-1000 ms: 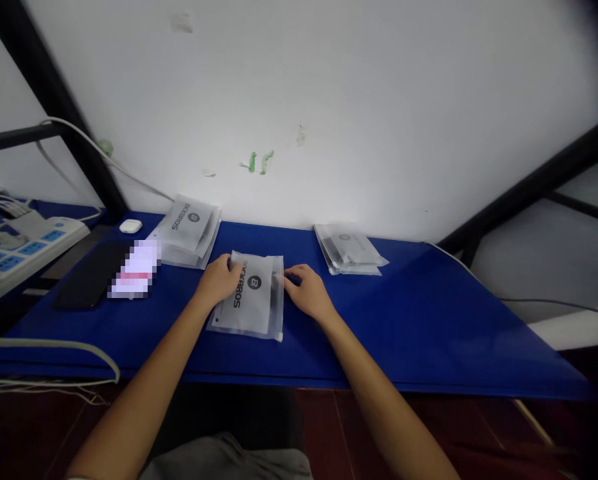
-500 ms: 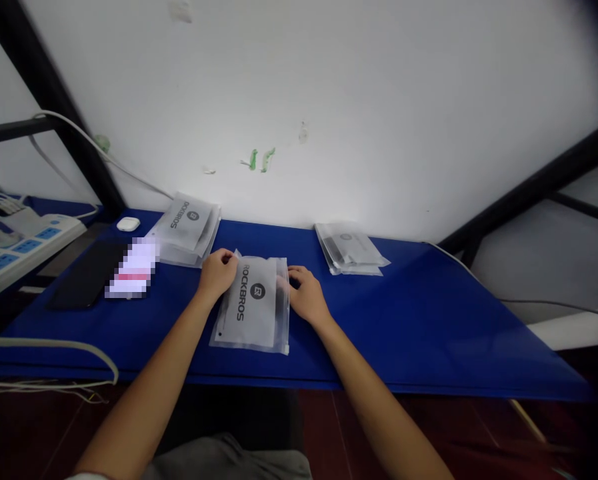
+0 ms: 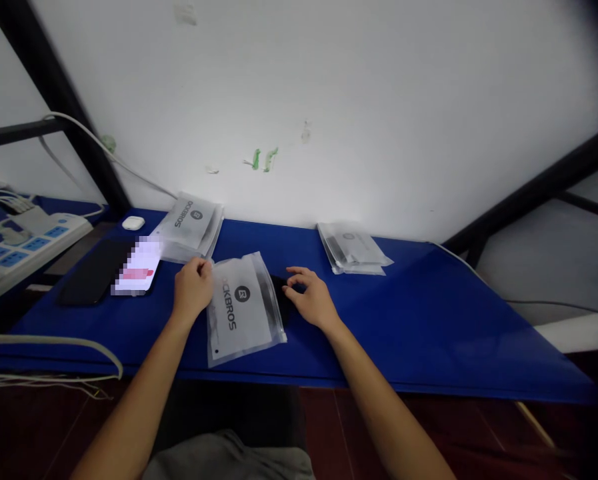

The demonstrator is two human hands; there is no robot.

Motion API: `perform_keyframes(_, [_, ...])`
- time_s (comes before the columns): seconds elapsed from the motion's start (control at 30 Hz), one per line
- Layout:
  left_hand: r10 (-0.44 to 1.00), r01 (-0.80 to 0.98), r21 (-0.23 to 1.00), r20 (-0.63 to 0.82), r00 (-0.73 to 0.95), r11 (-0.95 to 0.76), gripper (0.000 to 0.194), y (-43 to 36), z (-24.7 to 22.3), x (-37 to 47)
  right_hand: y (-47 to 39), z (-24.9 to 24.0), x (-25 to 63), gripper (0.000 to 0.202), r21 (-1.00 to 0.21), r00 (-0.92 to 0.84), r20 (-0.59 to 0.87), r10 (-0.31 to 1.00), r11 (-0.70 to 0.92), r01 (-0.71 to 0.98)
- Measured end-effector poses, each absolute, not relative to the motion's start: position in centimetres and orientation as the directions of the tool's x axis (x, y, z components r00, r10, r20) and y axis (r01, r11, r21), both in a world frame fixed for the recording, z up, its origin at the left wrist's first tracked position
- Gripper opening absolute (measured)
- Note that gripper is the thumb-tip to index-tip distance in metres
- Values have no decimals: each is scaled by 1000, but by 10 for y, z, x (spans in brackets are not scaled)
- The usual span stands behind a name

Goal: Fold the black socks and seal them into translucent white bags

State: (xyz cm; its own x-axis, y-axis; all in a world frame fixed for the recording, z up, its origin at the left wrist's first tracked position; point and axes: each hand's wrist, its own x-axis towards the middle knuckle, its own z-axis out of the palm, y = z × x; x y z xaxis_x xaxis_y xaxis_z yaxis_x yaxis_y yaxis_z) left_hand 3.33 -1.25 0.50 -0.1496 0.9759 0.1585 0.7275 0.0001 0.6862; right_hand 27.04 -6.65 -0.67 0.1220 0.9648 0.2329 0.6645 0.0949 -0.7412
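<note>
A translucent zip bag (image 3: 243, 310) printed ROCKBROS lies tilted on the blue table, its zip edge towards the right. My left hand (image 3: 193, 287) is closed on the bag's upper left corner. A flat black item (image 3: 280, 297) shows at the zip edge; the rest of it is hidden by the bag. My right hand (image 3: 309, 297) pinches the outer edge of this item, with the fingers curled.
Similar bags (image 3: 193, 223) are piled at the back left, and another pile (image 3: 353, 245) lies at the back right. At the left are a lit phone (image 3: 141, 267), a dark flat device (image 3: 91, 273), a white case (image 3: 133, 223) and a power strip (image 3: 33, 243).
My left hand has moved left and down with the bag, which has turned and slid left. More of the black item shows between the bag and my right hand.
</note>
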Motion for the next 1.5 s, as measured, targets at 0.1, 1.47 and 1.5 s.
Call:
perform_keyframes(0.1, [970, 804, 594, 173, -173, 38, 21, -12, 3, 18, -68, -4, 276, 11, -737, 134, 211, 968, 68, 672])
perform_keyframes(1.47, [952, 961, 161, 247, 182, -225, 41, -90, -5, 31, -74, -6, 274, 43, -479, -121, 261, 958, 237, 845])
perform_keyframes(1.5, [936, 943, 191, 279, 215, -274, 41, -90, -5, 35, -75, -4, 274, 42, -476, -115, 280, 953, 242, 846])
